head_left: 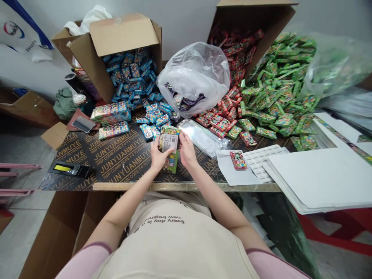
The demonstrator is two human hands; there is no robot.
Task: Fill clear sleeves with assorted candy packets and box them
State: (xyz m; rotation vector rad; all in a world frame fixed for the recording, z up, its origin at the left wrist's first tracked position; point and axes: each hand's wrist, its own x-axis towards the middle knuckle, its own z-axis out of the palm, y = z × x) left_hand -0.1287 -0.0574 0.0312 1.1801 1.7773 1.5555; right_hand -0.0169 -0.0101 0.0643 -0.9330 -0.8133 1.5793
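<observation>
Left hand (pixel 158 157) and right hand (pixel 187 151) are both clamped on a bundle of colourful packets (pixel 170 149), one hand per side, just above the bench (pixel 116 159). Its long axis runs straight away from the person, far end aimed at the clear plastic bag (pixel 194 73).

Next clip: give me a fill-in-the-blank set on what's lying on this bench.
1. The left hand and right hand grip a packet bundle over the board printed ____.
2. The tipped left box spills ____ packets.
3. The lone red packet lies on a ____ sheet.
4. The far-right heap is ____.
Missing words: JUNYUANMUYE; blue; white; green.
</observation>
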